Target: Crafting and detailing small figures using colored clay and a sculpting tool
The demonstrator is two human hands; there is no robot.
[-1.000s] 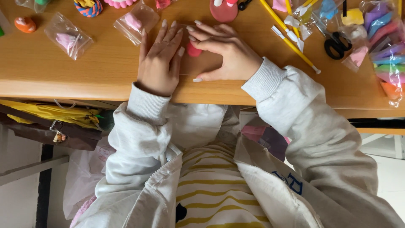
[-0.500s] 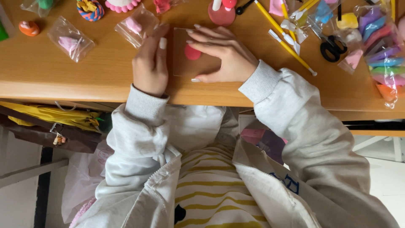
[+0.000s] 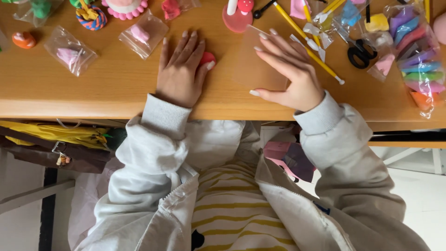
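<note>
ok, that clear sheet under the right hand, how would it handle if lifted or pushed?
The clear sheet lies flat on the wooden table under the right hand, so it is probably thin and light. It looks smooth, so it would likely slide easily when pushed. Lifted by one edge it may flex; how stiff it is cannot be told.
</note>
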